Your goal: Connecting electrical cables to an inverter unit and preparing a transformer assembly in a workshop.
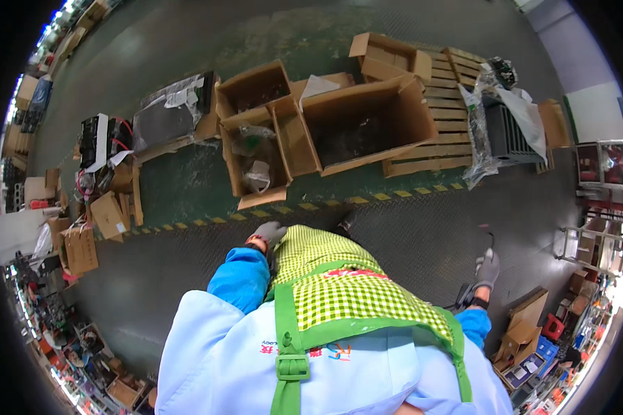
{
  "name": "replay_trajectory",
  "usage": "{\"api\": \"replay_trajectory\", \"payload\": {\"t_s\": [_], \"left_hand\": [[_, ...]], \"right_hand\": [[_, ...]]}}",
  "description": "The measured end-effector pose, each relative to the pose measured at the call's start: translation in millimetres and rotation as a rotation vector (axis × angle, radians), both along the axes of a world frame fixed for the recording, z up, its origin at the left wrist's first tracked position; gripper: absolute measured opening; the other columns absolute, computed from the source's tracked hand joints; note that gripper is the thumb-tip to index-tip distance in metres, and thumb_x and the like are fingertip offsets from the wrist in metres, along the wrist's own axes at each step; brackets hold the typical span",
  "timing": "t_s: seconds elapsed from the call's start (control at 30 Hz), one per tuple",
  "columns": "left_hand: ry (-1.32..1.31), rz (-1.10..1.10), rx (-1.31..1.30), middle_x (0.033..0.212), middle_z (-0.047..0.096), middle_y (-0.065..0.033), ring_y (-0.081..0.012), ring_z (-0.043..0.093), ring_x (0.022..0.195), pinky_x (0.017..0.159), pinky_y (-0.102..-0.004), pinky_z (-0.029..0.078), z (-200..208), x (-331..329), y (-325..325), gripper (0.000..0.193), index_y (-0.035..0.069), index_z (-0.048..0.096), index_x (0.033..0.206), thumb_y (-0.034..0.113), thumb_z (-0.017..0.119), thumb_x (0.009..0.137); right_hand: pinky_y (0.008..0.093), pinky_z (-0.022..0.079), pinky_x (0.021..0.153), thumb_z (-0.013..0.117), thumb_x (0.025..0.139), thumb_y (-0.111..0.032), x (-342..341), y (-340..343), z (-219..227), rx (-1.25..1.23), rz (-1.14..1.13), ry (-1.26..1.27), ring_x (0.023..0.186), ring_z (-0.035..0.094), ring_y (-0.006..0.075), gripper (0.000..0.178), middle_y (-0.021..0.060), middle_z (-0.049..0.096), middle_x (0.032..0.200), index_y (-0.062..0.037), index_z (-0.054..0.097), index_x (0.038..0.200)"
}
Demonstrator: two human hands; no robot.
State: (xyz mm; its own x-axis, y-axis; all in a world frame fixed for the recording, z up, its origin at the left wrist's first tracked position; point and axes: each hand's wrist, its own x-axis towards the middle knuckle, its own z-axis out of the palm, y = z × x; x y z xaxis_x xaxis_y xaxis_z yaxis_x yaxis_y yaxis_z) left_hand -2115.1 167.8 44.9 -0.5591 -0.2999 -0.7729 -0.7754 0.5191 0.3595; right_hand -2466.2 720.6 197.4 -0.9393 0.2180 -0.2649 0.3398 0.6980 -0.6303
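My left hand (271,234), in a grey glove, hangs beside the front of my green checked apron (367,297). Its fingers are turned away, and I cannot tell whether they hold anything. Out to the right, my right hand (487,270), also gloved in grey, is closed around a thin dark hooked rod (491,239). The curved end of the rod sticks out above the fingers. A dark object (462,296) shows beside my right wrist, too small to name.
Ahead, beyond a yellow-striped floor line (311,206), stand open cardboard boxes (367,124) with clear plastic inside. Right of them lie a wooden pallet (443,104) and a plastic-wrapped dark finned unit (511,128). A metal cart (588,242) stands far right; cartons (79,249) are at left.
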Motion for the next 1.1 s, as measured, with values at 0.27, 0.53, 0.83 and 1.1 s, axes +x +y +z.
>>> {"api": "replay_trajectory", "payload": {"t_s": [0.27, 0.53, 0.83, 1.1], "left_hand": [[0.195, 0.129, 0.162, 0.096, 0.068, -0.0191, -0.0351, 0.064, 0.093, 0.082, -0.0420, 0.048, 21, -86, 34, 0.042, 0.002, 0.067, 0.098, 0.041, 0.054, 0.090], [-0.101, 0.308, 0.129, 0.112, 0.064, -0.0225, -0.0375, 0.060, 0.108, 0.093, -0.0432, 0.046, -36, -9, -27, 0.052, 0.001, 0.066, 0.110, 0.045, 0.051, 0.087], [-0.140, 0.438, 0.114, 0.105, 0.066, -0.0222, -0.0385, 0.061, 0.104, 0.089, -0.0441, 0.047, -54, 18, -129, 0.047, 0.000, 0.068, 0.102, 0.043, 0.054, 0.087], [0.049, 0.626, 0.252, 0.097, 0.068, -0.0194, -0.0348, 0.064, 0.093, 0.082, -0.0429, 0.048, -30, -2, -154, 0.042, 0.001, 0.067, 0.100, 0.039, 0.054, 0.089]], "right_hand": [[0.0246, 0.038, 0.043, 0.046, 0.099, -0.034, -63, -71, -1, -0.017, 0.194, 0.005, 0.044, 0.046, 0.0079, 0.031, 0.0031, 0.059, 0.062, -0.0061, 0.058, 0.096], [0.0332, 0.045, 0.050, 0.050, 0.096, -0.036, -51, -108, -31, 0.244, 0.338, -0.180, 0.050, 0.058, 0.0179, 0.032, 0.0101, 0.063, 0.064, -0.0051, 0.060, 0.092], [0.0382, 0.049, 0.067, 0.054, 0.089, -0.035, -62, -235, 0, 0.629, 0.703, -0.433, 0.067, 0.063, 0.0258, 0.037, 0.0159, 0.063, 0.072, 0.0004, 0.063, 0.085], [0.0246, 0.041, 0.055, 0.049, 0.096, -0.029, -124, -523, 214, -0.001, 0.707, 0.543, 0.060, 0.053, 0.0088, 0.028, 0.0038, 0.065, 0.079, -0.0059, 0.063, 0.093]]}}
